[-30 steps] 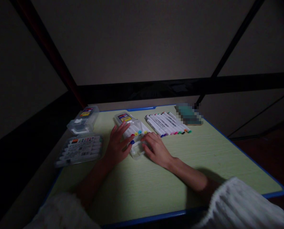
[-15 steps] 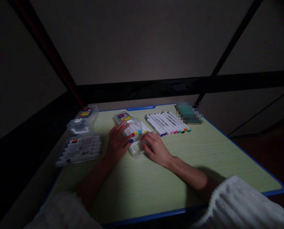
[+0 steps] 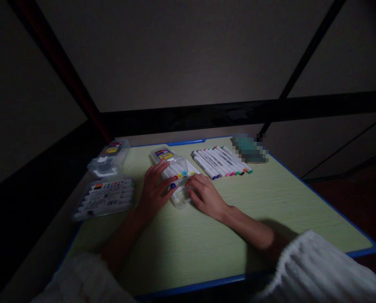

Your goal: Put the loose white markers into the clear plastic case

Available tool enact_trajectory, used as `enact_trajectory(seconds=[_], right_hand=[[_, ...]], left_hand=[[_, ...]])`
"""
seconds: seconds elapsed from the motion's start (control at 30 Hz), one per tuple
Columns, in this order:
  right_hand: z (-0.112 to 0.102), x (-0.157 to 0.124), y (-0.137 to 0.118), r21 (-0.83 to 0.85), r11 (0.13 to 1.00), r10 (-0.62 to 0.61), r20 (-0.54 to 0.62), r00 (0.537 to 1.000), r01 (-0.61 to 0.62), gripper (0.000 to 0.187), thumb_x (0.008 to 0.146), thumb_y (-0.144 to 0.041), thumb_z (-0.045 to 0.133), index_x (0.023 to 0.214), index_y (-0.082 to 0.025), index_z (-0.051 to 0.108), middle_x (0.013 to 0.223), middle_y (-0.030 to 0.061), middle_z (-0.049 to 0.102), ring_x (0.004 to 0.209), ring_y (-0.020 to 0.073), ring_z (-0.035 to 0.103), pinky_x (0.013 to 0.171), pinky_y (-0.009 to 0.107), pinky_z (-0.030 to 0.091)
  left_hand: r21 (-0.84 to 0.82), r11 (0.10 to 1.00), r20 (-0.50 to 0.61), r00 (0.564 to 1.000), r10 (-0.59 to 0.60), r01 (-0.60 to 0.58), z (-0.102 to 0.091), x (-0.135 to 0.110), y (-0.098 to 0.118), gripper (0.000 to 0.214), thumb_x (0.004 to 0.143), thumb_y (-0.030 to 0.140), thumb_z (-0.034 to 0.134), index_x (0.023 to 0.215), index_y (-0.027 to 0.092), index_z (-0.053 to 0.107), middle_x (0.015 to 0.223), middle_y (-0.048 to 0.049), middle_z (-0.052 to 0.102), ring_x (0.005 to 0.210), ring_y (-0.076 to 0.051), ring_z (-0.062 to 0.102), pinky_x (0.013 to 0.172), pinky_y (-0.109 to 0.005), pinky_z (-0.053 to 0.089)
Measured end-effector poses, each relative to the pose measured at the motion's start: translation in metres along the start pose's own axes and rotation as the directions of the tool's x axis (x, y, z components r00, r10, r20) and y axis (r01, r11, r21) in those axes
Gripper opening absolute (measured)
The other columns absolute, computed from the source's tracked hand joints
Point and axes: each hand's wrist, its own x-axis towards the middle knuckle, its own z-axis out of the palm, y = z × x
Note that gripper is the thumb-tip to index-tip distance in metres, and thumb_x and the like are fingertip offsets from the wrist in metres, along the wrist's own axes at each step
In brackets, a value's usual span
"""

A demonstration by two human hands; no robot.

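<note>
A clear plastic marker case (image 3: pixel 182 201) lies open in the middle of the table, its far end bearing a yellow and blue label. White markers (image 3: pixel 175 171) with red, yellow and light blue ends sit inside it, and one with a dark blue end pokes out by my left thumb. My left hand (image 3: pixel 154 189) grips the case from the left, fingers over its top. On the right side, my right hand (image 3: pixel 206 195) has its fingers curled against the case's edge and near end. Its fingertips are partly hidden.
A row of white markers (image 3: pixel 221 162) with coloured ends lies right of the case. Behind it is a blurred green flat object (image 3: pixel 249 148). On the left are a closed clear case (image 3: pixel 116 155) and a flat pack of markers (image 3: pixel 107 198). The table (image 3: pixel 181 252) has blue edges.
Both hands stay almost in place on the case. The view shifts very slightly; nothing else visibly moves.
</note>
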Motion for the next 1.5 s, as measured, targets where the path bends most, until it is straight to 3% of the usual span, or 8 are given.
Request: enact_trajectory(seconds=[0.13, 0.3, 0.6, 0.83, 0.97, 1.1, 1.27, 1.5], right_hand=[[0.0, 0.0, 0.001, 0.005, 1.0, 0.001, 0.002, 1.0, -0.001, 0.016, 0.086, -0.017, 0.039, 0.089, -0.016, 0.054, 0.089, 0.008, 0.056, 0.089, 0.0216, 0.048, 0.078, 0.037, 0.037], [0.001, 0.0, 0.001, 0.007, 1.0, 0.0, 0.008, 1.0, 0.0, 0.016, 0.085, -0.017, 0.039, 0.089, -0.016, 0.055, 0.089, 0.0084, 0.056, 0.089, 0.0218, 0.048, 0.078, 0.037, 0.037], [-0.001, 0.001, 0.0, 0.012, 1.0, 0.005, 0.012, 1.0, -0.005, 0.015, 0.085, -0.016, 0.04, 0.089, -0.017, 0.054, 0.089, 0.008, 0.055, 0.089, 0.0218, 0.048, 0.078, 0.037, 0.038], [0.0, 0.0, 0.0, 0.019, 1.0, 0.0, 0.019, 1.0, -0.001, 0.015, 0.085, -0.016, 0.04, 0.09, -0.016, 0.054, 0.09, 0.0093, 0.056, 0.089, 0.0222, 0.048, 0.078, 0.037, 0.039], [0.0, 0.0, 0.001, 0.026, 1.0, -0.003, 0.016, 1.0, 0.002, 0.016, 0.085, -0.016, 0.039, 0.09, -0.015, 0.054, 0.09, 0.0094, 0.055, 0.089, 0.0221, 0.047, 0.079, 0.038, 0.04], [0.0, 0.0, 0.001, 0.031, 1.0, -0.007, 0.017, 1.0, 0.007, 0.015, 0.084, -0.015, 0.04, 0.09, -0.016, 0.054, 0.09, 0.0088, 0.055, 0.089, 0.0221, 0.047, 0.079, 0.038, 0.04], [0.001, 0.001, 0.001, 0.031, 0.999, -0.013, 0.018, 1.0, 0.013, 0.015, 0.084, -0.014, 0.039, 0.089, -0.016, 0.054, 0.09, 0.009, 0.054, 0.089, 0.0222, 0.046, 0.08, 0.038, 0.04], [0.0, 0.001, 0.0, 0.034, 0.999, -0.005, 0.034, 0.999, 0.003, 0.015, 0.085, -0.015, 0.039, 0.089, -0.017, 0.053, 0.09, 0.0087, 0.054, 0.09, 0.0221, 0.046, 0.08, 0.038, 0.04]], left_hand=[[-0.008, 1.0, -0.015, 0.999, 0.029, -0.03, 0.001, -0.001, 0.0, 0.011, 0.077, 0.019, 0.063, 0.086, 0.021, 0.056, 0.126, -0.0082, 0.05, 0.122, -0.024, 0.043, 0.099, -0.048, 0.038], [0.02, 1.0, -0.014, 1.0, -0.014, 0.014, 0.002, -0.001, -0.001, 0.011, 0.077, 0.02, 0.064, 0.086, 0.02, 0.057, 0.124, -0.0089, 0.05, 0.122, -0.025, 0.044, 0.098, -0.048, 0.039], [0.013, 0.997, 0.019, 0.997, -0.081, 0.081, 0.006, -0.003, -0.008, 0.007, 0.079, 0.023, 0.061, 0.086, 0.021, 0.061, 0.137, -0.0071, 0.04, 0.132, -0.027, 0.03, 0.102, -0.053, 0.035], [0.01, 0.994, 0.027, 0.993, -0.111, 0.111, 0.005, -0.002, -0.007, 0.007, 0.078, 0.023, 0.063, 0.084, 0.019, 0.061, 0.139, -0.0069, 0.038, 0.132, -0.029, 0.028, 0.102, -0.054, 0.034], [-0.017, 0.993, 0.012, 0.993, -0.115, 0.115, 0.006, -0.003, -0.008, 0.016, 0.077, 0.022, 0.064, 0.091, 0.019, 0.059, 0.14, -0.0082, 0.036, 0.132, -0.028, 0.029, 0.102, -0.051, 0.036], [-0.041, 0.994, 0.066, 0.993, -0.099, 0.102, 0.008, -0.004, -0.01, 0.026, 0.078, 0.018, 0.062, 0.103, 0.019, 0.055, 0.143, -0.0098, 0.03, 0.133, -0.028, 0.026, 0.103, -0.051, 0.035], [-0.045, 0.996, 0.093, 0.993, -0.075, 0.079, 0.009, -0.004, -0.011, 0.026, 0.081, 0.017, 0.058, 0.106, 0.021, 0.054, 0.145, -0.0082, 0.023, 0.133, -0.029, 0.026, 0.103, -0.05, 0.036], [-0.068, 0.99, 0.098, 0.989, -0.115, 0.122, 0.009, -0.006, -0.01, 0.021, 0.082, 0.019, 0.057, 0.103, 0.021, 0.056, 0.144, -0.0075, 0.027, 0.131, -0.029, 0.031, 0.103, -0.05, 0.038]])
